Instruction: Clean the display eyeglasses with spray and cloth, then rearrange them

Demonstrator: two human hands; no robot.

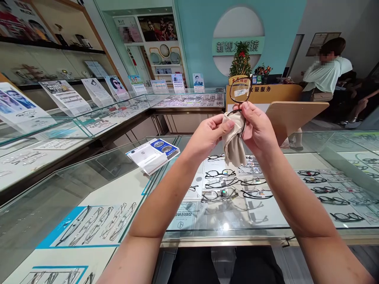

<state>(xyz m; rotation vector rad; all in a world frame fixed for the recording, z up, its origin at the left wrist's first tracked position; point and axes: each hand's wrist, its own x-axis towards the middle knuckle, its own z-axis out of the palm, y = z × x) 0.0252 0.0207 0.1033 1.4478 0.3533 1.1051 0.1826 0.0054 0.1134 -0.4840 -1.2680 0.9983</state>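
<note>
A pair of dark-rimmed glasses (249, 91) is held up above the glass display case, one lens upright with a small label on it. A beige cloth (235, 148) with a zigzag edge hangs down from the fingers and covers part of the other lens. My left hand (209, 136) pinches the cloth against that lens, thumb on top. My right hand (257, 125) grips the frame near its middle, beside the cloth. Part of the frame is hidden behind the fingers and cloth.
Below the hands, a glass case (225, 232) holds rows of glasses. A folded leaflet (152, 156) stands on the glass at left. A wooden board (296, 118) rises beyond my right hand. At the back right stands a person (328, 73) in a light top.
</note>
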